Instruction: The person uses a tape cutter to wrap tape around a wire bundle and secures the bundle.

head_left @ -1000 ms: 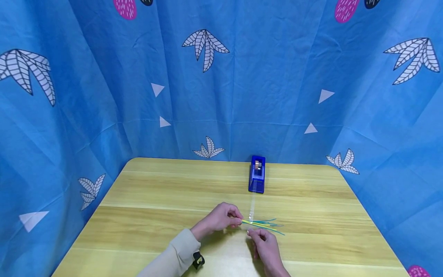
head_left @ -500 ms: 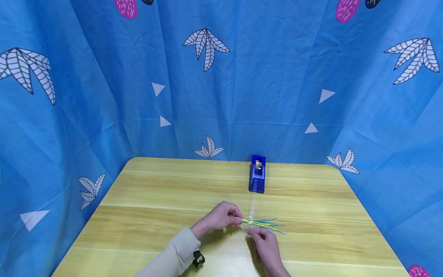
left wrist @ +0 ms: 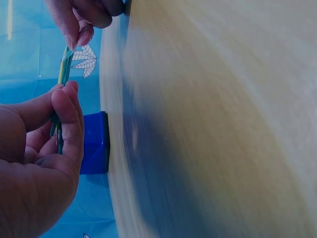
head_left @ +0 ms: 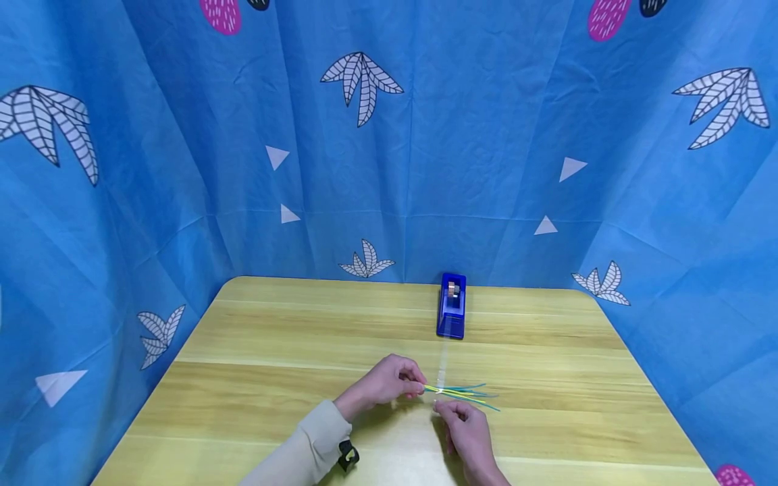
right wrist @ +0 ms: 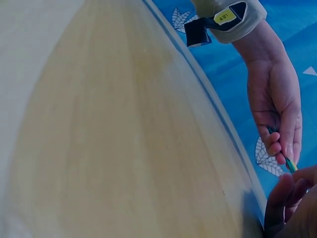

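Observation:
My left hand (head_left: 389,381) pinches a bundle of thin yellow and green wires (head_left: 462,393) near one end, thumb against fingers. The loose ends fan out to the right, and short green ends show inside the palm in the left wrist view. A strip of clear tape (head_left: 444,361) runs from the blue tape dispenser (head_left: 451,307) toward me and meets the bundle just beyond my left fingertips. My right hand (head_left: 467,428), thumb and forefinger together, pinches the near end of that tape right below the wires. The left wrist view shows these right fingertips (left wrist: 72,44) close against the bundle.
The wooden table (head_left: 273,324) reaches back to a blue patterned curtain (head_left: 474,135) that hangs behind and along both sides. The dispenser stands near the table's far edge. A black strap device (right wrist: 198,32) sits on the left sleeve's cuff.

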### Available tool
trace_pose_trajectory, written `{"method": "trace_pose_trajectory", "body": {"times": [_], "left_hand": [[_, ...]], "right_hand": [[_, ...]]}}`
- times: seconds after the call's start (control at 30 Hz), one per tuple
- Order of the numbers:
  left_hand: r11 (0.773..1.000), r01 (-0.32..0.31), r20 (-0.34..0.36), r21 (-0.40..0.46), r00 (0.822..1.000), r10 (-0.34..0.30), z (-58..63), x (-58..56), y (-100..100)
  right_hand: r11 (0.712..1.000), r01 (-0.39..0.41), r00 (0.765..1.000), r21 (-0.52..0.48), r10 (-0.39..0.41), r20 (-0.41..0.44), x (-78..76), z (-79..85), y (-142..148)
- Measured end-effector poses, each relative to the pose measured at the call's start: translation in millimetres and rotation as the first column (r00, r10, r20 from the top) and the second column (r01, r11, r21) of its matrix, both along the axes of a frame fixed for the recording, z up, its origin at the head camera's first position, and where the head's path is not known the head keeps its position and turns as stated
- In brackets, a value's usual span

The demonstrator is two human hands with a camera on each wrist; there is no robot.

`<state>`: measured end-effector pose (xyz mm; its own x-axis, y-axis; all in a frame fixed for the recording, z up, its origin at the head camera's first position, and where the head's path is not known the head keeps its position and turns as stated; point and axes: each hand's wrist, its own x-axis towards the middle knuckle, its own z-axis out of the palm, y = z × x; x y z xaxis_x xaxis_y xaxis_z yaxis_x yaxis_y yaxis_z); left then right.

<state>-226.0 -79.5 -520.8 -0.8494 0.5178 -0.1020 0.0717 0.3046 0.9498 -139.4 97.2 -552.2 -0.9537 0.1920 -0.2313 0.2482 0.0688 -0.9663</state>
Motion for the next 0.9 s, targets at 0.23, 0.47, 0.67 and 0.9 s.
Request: {"method": "trace_pose_trajectory", "body": {"times": [0.23,0.47,0.67,0.9], "left_hand": [[1.0,0.003,0.004,0.0,1.0,-0.003,0.8,-0.5,0.0],[1.0,0.012,0.007,-0.011,1.0,-0.012,-1.4,-1.4,0.2],[1.0,0.018,0.007,0.001,1.0,-0.018,-0.4,0.0,0.3],[1.0,0.015,0.0,0.003,1.0,-0.015,-2.7,0.0,0.8]], "right_hand": [[1.0,0.011,1.0,0.008,-0.011,0.02,-0.6,-1.0,1.1],[0.999,0.002,1.0,-0.032,-0.002,0.019,0.4,1.1,1.7],[0.997,-0.026,0.999,-0.071,0.027,0.019,1.8,2.2,1.2],[0.994,-0.041,0.998,-0.104,0.045,0.032,1.6,1.1,2.5]]}}
